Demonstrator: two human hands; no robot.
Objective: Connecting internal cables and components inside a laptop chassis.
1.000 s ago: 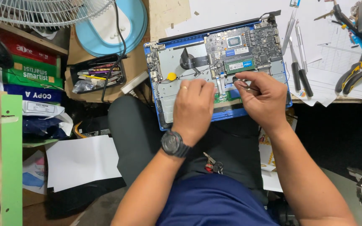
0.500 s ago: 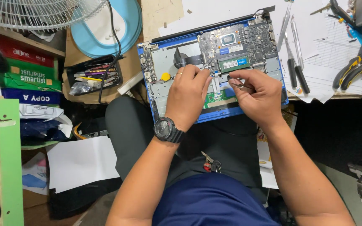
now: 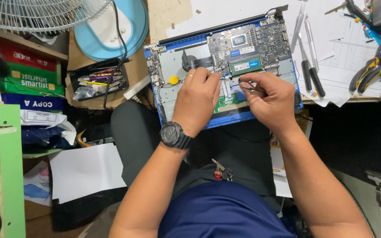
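Note:
An opened blue laptop (image 3: 173, 61) lies upside down at the desk's edge, its circuit board (image 3: 252, 44) and fan bared. My left hand (image 3: 197, 99), with a black watch on the wrist, presses down on the laptop's middle, fingertips on the flat ribbon cables. My right hand (image 3: 267, 101) is closed on a thin metal tool, likely tweezers (image 3: 248, 89), with the tip pointing left toward those cables. A small yellow round part (image 3: 173, 79) sits left of my left hand.
Screwdrivers (image 3: 307, 66) lie on papers right of the laptop, with yellow-handled pliers (image 3: 369, 72) further right. A black tray of small tools (image 3: 98, 81) and a blue fan base (image 3: 120, 26) stand to the left. Stacked paper reams (image 3: 29, 83) fill the left shelf. Keys (image 3: 221, 172) hang at my waist.
The view has shifted slightly. Both hands stay on the laptop's middle; the right hand with the metal tool has edged a little toward the left hand.

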